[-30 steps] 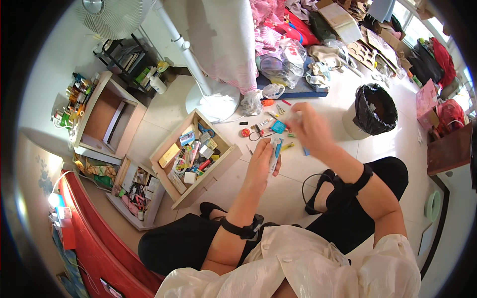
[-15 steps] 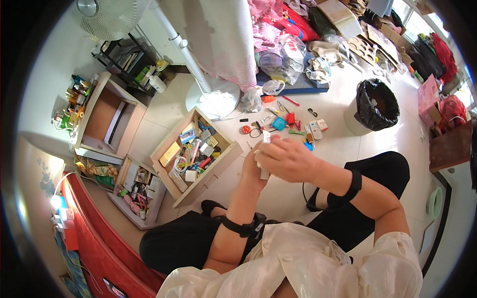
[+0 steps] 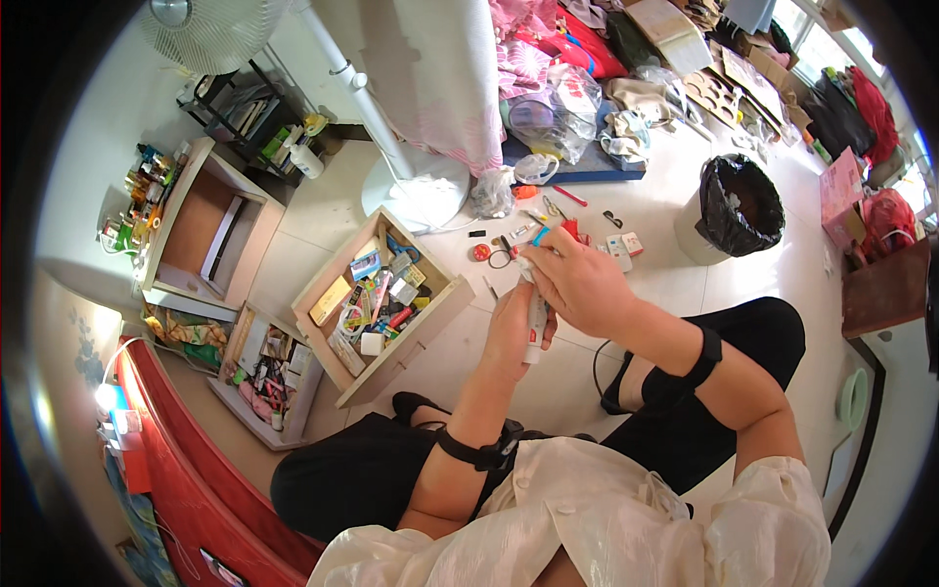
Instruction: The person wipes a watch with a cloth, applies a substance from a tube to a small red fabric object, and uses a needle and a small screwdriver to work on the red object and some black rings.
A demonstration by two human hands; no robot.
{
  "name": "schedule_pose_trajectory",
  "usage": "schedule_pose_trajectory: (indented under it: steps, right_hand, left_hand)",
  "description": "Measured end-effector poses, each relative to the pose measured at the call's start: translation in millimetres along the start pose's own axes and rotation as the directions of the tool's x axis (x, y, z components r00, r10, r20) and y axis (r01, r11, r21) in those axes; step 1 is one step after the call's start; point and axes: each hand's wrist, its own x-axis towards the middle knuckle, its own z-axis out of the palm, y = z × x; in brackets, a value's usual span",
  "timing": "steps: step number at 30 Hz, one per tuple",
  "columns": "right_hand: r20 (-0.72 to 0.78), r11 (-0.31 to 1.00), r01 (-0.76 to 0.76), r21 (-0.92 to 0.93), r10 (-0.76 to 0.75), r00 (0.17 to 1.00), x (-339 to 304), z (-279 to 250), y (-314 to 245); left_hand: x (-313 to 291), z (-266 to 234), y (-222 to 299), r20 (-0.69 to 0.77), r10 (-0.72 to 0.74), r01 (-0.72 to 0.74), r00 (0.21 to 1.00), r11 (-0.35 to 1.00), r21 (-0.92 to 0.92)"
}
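Note:
My left hand (image 3: 506, 338) is closed around a slim white tube (image 3: 535, 331) with a small reddish mark near its lower end. My right hand (image 3: 583, 286) is over the tube's upper end, its fingers bent and pinching there. A bit of white shows under those fingertips, and I cannot make out whether it is a cap or something else. Just beyond my hands, small items lie on the floor, among them a red round tin (image 3: 481, 252), a white box (image 3: 632, 244) and a red pen (image 3: 569, 196).
A pulled-out drawer (image 3: 416, 354) full of small goods sits left of my hands, with a second drawer (image 3: 290, 437) behind it. Farther off are the empty-fronted cabinet (image 3: 203, 230), a fan base (image 3: 391, 201), a black-lined bin (image 3: 706, 227) and heaped bags (image 3: 567, 112).
My right hand has shifted slightly right and turned, uncovering more of the white tube. The tube now shows its lower length beside my left fingers.

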Motion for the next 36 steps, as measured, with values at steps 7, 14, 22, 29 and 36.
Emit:
schedule_pose_trajectory:
  steps: [7,14,22,29,36]
  right_hand:
    - [0.013,0.979,-0.176,-0.106,0.179,0.984,-3,-9,17]
    - [-0.001,0.995,0.087,0.047,-0.087,0.996,-14,6,-6]
    - [-0.09,0.939,0.282,0.197,-0.269,0.959,-21,13,-28]
    - [-0.134,0.981,0.167,-0.093,-0.179,0.975,-3,7,6]
    - [0.188,0.957,0.253,0.141,-0.276,0.942,-16,8,-12]
  left_hand:
    - [3,-12,10,-0.069,0.161,-0.167,0.984,0.982,-0.091]
    - [0,12,12,-0.319,-0.133,-0.012,0.938,0.91,-0.414]
    - [6,-14,1,-0.221,-0.04,-0.042,0.974,0.934,-0.355]
    - [4,-3,2,-0.104,-0.124,0.067,0.987,0.896,-0.438]
    - [17,-31,-7,-0.336,0.031,-0.155,0.941,0.925,-0.348]
